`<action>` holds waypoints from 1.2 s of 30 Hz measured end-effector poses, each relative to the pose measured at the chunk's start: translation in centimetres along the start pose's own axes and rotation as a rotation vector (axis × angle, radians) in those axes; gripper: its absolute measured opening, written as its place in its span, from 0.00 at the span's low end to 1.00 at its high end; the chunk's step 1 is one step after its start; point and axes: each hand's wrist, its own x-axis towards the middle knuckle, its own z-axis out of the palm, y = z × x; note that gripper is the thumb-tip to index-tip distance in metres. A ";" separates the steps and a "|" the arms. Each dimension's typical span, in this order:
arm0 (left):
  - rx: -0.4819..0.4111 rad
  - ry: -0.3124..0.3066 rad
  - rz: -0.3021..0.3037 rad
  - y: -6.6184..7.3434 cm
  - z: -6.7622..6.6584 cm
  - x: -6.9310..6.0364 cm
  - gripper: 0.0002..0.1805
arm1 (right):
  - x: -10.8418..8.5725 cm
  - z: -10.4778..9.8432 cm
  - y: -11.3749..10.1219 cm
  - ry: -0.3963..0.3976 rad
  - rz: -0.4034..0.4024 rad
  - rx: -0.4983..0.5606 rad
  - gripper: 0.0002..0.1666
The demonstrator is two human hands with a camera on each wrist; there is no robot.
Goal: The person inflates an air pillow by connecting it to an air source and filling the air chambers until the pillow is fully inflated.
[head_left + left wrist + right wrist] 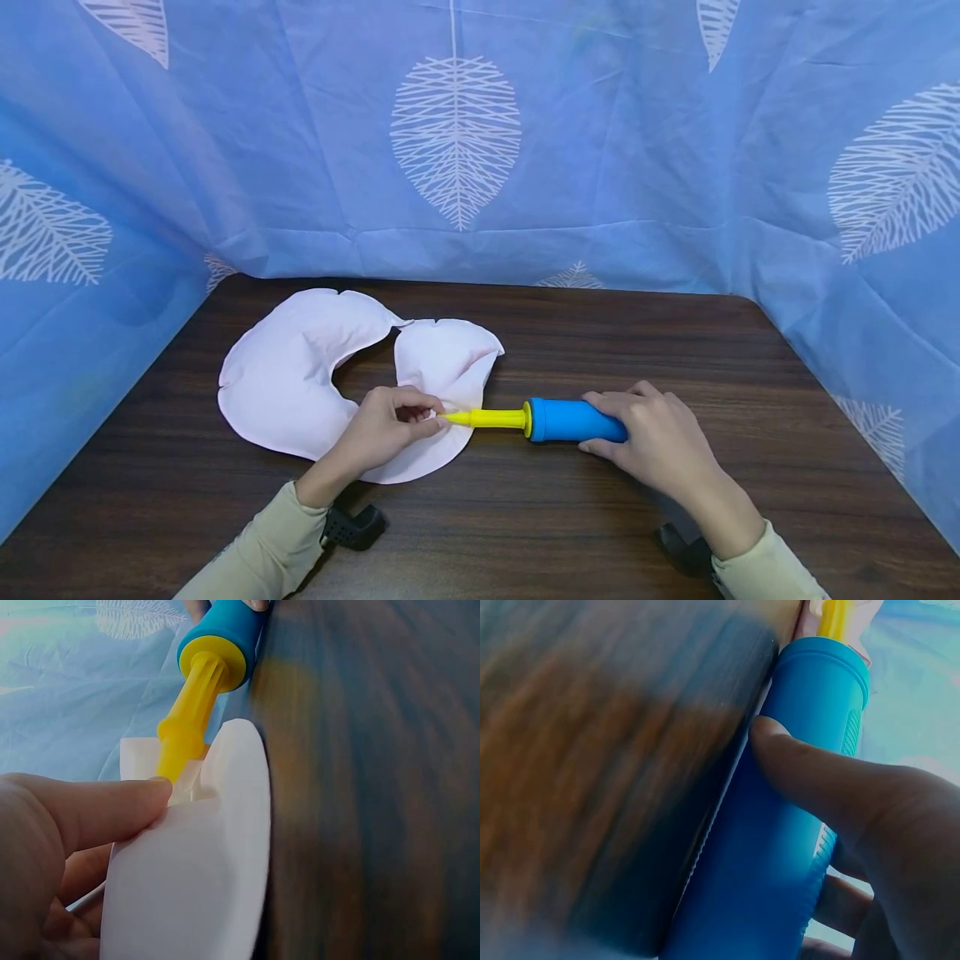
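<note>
A pale, partly puffed U-shaped pillow (281, 375) lies on the table, its right end flatter and creased. My left hand (386, 429) pinches that right end where the yellow nozzle (498, 418) of a blue hand pump (573, 420) meets it. In the left wrist view the thumb (112, 810) presses the white material (187, 877) beside the nozzle tip (176, 754); the tip's very end is hidden. My right hand (663, 437) grips the blue barrel, with thumb and fingers on opposite sides of it in the right wrist view.
The dark wooden table (637, 350) extends around the pillow and pump. Blue cloth (637, 150) with white leaf prints hangs behind the table and at both sides. Black wrist devices, one at the left wrist (356, 527), sit by both sleeves.
</note>
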 end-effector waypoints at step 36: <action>0.015 0.035 0.017 -0.3 0.4 0.0 0.05 | -2.4 -2.7 9.8 -0.229 0.285 0.064 0.44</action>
